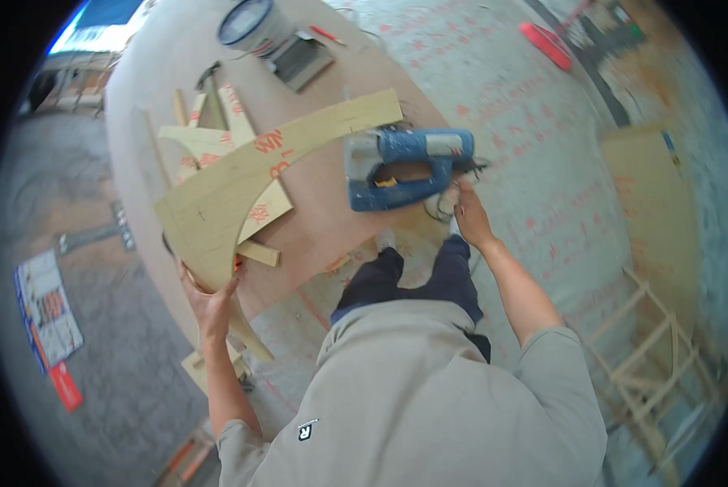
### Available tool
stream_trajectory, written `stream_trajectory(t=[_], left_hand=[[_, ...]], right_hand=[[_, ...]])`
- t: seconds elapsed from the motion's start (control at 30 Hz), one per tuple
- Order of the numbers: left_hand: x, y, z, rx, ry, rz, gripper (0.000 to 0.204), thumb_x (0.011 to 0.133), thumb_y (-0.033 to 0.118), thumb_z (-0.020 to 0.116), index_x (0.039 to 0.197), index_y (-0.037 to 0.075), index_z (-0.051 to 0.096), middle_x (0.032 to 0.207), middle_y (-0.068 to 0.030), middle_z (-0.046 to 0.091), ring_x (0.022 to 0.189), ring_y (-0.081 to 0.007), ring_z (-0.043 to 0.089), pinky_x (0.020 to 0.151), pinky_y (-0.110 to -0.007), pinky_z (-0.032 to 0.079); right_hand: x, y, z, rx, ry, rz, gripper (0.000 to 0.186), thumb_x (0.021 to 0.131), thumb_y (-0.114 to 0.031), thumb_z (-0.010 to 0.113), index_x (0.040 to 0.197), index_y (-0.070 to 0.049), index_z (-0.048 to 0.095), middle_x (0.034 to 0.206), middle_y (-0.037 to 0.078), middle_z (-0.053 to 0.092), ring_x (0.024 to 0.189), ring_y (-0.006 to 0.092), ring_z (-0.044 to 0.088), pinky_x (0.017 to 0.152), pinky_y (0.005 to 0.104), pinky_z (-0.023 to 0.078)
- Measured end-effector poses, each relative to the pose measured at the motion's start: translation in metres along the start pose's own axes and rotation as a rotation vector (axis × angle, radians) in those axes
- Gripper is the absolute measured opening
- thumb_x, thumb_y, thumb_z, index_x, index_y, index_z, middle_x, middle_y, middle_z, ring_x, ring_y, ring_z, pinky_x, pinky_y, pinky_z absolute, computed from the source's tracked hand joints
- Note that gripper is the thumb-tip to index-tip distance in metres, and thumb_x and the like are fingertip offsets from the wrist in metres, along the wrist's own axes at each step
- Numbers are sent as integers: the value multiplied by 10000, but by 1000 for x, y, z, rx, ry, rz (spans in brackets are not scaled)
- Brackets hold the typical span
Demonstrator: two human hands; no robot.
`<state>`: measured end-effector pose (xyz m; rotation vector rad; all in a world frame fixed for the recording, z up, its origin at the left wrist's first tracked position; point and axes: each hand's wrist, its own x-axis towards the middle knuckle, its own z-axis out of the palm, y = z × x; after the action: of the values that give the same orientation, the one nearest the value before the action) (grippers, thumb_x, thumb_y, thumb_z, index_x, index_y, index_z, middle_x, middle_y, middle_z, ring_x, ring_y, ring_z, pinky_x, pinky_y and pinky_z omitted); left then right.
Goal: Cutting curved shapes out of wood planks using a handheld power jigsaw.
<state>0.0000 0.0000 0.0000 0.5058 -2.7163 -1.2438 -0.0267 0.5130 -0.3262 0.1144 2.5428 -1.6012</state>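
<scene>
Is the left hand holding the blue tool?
No, the left hand holds the near end of the curved board, well apart from the blue tool.

Curved board [218, 183] — red lettering [269, 141] | floor sheet [571, 268] — red characters [531, 222] in rows | grey shirt [437, 390]: small black logo [304, 433]

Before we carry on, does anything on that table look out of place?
Mostly clutter: wooden offcuts lie jumbled at mixed angles, some partly hidden by the curved board, with a hammer among them. The blue power tool appears close to the table's edge. I see no clear spill or breakage.
</scene>
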Motion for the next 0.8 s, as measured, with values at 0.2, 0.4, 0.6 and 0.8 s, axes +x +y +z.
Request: stream_trajectory(t=[0.2,0.4,0.6,0.8], left_hand=[[-74,55,22,-40,220,-189,1178,677,-107,827,1640,33,164,1577,-134,380,1453,-264,404,1197,-371,353],[-112,93,41,115,338,-232,1211,663,-92,852,1646,30,155,1609,-137,340,1471,-261,365,1219,-368,313],[-128,85,57,162,393,-251,1217,680,-121,841,1654,39,129,1614,-143,349,1449,-264,401,1202,-357,344],[-103,104,77,114,338,-238,1238,655,-74,877,1648,9,142,1620,-154,328,1469,-264,358,1221,-360,306]], right_hand=[[111,-27,-26,-365,394,-527,486,964,-240,641,1403,-45,568,1490,184,560,1439,361,446,1215,513,329],[128,-75,-44,-741,-768,-250,583,998,-419,537,1484,-97,527,1605,159,458,1495,343,389,1254,488,275],[117,-14,1,-618,-640,-306,545,1031,-450,483,1452,-113,561,1568,124,518,1481,289,417,1261,468,271],[130,128,43,795,-343,85,442,997,-369,556,1344,-108,638,1445,180,611,1390,349,520,1184,477,372]])
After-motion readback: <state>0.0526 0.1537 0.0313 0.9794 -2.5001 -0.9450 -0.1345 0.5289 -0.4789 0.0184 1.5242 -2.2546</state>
